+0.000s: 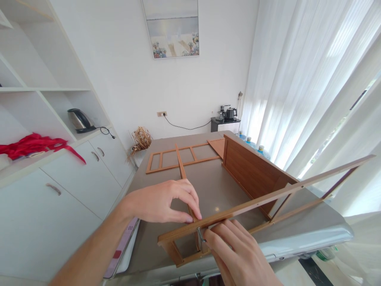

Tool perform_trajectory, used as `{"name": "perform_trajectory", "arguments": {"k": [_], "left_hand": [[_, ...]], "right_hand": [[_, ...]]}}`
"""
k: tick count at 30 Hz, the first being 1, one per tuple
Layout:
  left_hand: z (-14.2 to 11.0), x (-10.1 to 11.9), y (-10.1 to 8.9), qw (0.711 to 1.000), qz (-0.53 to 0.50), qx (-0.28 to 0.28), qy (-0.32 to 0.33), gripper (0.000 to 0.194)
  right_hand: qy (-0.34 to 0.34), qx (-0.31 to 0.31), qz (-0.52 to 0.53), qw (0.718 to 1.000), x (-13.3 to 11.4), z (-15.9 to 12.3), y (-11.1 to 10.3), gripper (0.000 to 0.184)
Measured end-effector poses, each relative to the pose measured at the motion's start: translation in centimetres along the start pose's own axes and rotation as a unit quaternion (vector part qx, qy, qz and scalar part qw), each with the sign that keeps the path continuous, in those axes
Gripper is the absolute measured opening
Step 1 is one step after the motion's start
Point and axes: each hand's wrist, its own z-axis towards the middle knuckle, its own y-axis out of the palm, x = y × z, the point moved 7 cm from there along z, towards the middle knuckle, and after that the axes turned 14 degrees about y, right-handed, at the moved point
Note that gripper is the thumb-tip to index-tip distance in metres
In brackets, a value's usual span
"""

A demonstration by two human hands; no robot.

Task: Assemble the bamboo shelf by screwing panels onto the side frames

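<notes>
A ladder-like wooden frame (253, 202) stands on edge along the near side of the table (205, 188), joined at its far end to an upright wooden panel (253, 171). My left hand (168, 200) pinches the near end of a long wooden rail (180, 163), where it meets the frame's inner side. Over the frame's outer side, my right hand (238, 248) grips a metal hex key (200, 233), its bent end against the frame opposite the rail. The fingertips on the key are partly hidden. A second wooden frame (163, 169) lies flat under the rail's far part.
A phone (123, 248) rests at the table's left edge. White cabinets with a kettle (80, 120) and red cloth (38, 145) line the left wall. Dried plants (141, 139) stand beyond the table's far left corner. Large bottles (260, 151) and curtains (276, 79) are on the right.
</notes>
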Motion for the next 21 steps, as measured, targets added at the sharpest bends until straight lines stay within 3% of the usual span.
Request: {"name": "perform_trajectory", "arguments": {"k": [21], "left_hand": [[0.5,-0.1,-0.1,1.0,0.005,0.011,0.008,0.023]], "right_hand": [[-0.033,-0.002,-0.089,0.995,-0.5,0.4,-0.9,0.03]]}}
